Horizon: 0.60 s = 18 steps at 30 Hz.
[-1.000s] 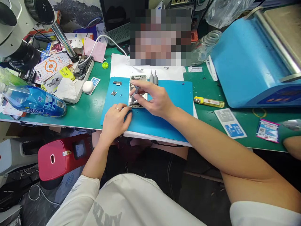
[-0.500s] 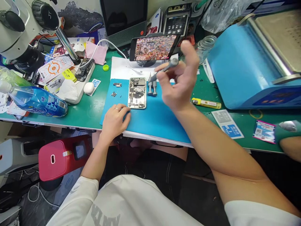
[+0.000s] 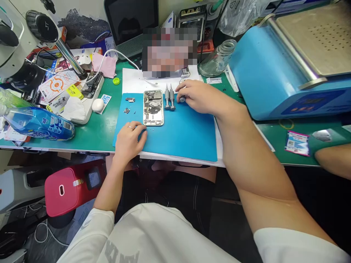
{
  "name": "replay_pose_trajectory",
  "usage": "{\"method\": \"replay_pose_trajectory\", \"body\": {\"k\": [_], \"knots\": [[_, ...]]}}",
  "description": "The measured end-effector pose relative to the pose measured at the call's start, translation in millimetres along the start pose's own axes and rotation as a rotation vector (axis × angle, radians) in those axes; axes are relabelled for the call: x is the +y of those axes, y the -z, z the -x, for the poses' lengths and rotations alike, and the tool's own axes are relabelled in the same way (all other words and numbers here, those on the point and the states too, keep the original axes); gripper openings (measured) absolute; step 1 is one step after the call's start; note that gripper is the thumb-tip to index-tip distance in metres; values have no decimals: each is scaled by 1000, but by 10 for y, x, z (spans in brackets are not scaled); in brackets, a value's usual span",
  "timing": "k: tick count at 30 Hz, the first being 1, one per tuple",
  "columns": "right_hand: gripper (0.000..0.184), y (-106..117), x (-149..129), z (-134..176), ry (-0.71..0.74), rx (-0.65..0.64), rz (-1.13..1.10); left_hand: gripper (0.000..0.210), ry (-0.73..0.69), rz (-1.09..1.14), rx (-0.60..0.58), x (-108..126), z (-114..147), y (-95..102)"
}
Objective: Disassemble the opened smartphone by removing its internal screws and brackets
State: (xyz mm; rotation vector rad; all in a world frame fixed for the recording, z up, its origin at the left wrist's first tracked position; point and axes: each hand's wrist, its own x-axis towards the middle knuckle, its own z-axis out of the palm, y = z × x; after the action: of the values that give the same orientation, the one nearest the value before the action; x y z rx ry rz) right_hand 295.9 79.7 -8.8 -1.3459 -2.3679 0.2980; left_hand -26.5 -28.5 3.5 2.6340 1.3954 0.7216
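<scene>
A smartphone with its inside bare lies on the blue mat. Near its lower left corner, my left hand rests on the mat, holding nothing, thumb apart from the loosely bent fingers. To the phone's right are two grey screwdrivers, side by side with thin tips pointing away from me. Just right of them, my right hand has its fingers around a third grey screwdriver; only its knob end shows. Small phone parts lie left of the phone.
A blurred-out screen stands behind the mat, beside a glass jar. A blue machine takes up the right side. On the left are a microscope, a blue bottle and a white cable.
My right hand has come down with the screwdriver from above the mat to beside the other two. My left hand stays on the mat. The whole view has shifted slightly.
</scene>
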Motion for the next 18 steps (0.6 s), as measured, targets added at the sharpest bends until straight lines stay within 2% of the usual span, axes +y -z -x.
{"method": "replay_pose_trajectory", "body": {"k": [3, 6, 10, 18], "knots": [[31, 3, -16, -19, -21, -9, 0, 21, -8, -2, 14, -1, 0, -3], [36, 75, -140, -23, -77, -6, 12, 21, -6, 0, 23, 0, 0, -5], [36, 155, -305, -7, -74, 7, -39, 20, -2, 5, 24, -2, 2, -10], [31, 87, -196, 37, 34, -156, -183, 21, -10, -2, 20, -6, 3, -9]]}}
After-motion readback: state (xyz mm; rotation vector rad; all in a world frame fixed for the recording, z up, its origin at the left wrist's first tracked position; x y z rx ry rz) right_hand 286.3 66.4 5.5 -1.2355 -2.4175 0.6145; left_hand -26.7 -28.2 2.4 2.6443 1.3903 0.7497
